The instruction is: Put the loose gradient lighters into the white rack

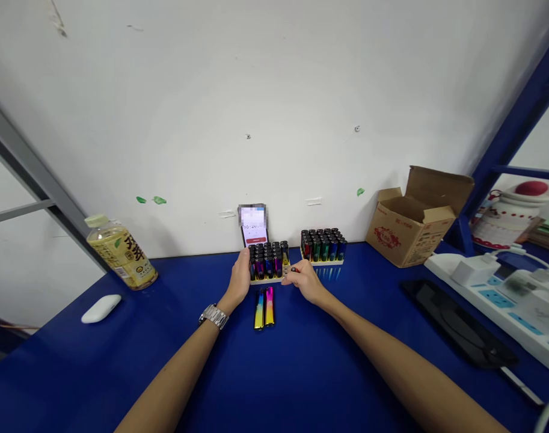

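Note:
A tray of upright iridescent lighters (268, 260) stands on the blue table (274, 373) in front of a propped phone (254, 224). My left hand (241, 278), with a metal watch on its wrist, grips the tray's left side. My right hand (305, 280) is closed at the tray's right front corner, pinching a small lighter with a red tip (294, 270). Two rainbow lighters (264, 307) lie flat side by side just in front of the tray, between my hands. A second full tray of lighters (323, 246) stands to the right.
A tea bottle (121, 251) and a white mouse (101, 308) sit at the left. An open cardboard box (414, 224) stands at the back right. A black tablet (459, 322) and a white power strip (504, 300) lie on the right.

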A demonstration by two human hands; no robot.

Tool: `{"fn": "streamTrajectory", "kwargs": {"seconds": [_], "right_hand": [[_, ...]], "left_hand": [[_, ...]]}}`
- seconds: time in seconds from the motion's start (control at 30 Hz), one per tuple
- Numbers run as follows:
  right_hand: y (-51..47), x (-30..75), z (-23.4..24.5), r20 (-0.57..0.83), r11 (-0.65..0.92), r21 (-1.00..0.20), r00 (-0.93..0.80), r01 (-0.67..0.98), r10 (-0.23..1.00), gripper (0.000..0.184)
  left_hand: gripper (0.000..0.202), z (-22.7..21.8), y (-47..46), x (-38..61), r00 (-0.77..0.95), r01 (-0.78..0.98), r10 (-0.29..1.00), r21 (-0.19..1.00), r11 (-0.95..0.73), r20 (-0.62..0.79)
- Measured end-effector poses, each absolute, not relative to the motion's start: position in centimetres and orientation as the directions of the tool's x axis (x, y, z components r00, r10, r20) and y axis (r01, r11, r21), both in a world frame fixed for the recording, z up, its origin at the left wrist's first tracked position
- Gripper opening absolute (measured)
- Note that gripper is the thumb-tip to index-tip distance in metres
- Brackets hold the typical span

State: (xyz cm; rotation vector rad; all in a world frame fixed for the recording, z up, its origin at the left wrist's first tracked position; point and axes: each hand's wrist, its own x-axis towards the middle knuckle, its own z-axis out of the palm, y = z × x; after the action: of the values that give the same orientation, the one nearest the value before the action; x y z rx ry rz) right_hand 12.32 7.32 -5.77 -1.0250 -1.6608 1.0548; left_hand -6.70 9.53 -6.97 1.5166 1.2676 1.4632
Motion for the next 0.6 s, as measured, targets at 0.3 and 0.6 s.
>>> {"fn": "streamTrajectory", "kwargs": {"seconds": [0.3, 0.6], "right_hand": [[7.23, 12.56, -5.42, 0.289, 0.331, -0.94, -0.325, 0.079, 0.9, 0.034], [7.22, 12.5, -5.38, 0.311, 0.345, -0.936, -0.305, 0.065, 0.9, 0.021]], "left_hand": [[0.056, -6.69, 9.4, -6.62, -0.115, 0.203, 0.935, 0.929, -0.308, 0.335], [0.056, -6.69, 9.37, -6.63, -0.111, 0.209, 0.933, 0.926, -0.315, 0.342]]}}
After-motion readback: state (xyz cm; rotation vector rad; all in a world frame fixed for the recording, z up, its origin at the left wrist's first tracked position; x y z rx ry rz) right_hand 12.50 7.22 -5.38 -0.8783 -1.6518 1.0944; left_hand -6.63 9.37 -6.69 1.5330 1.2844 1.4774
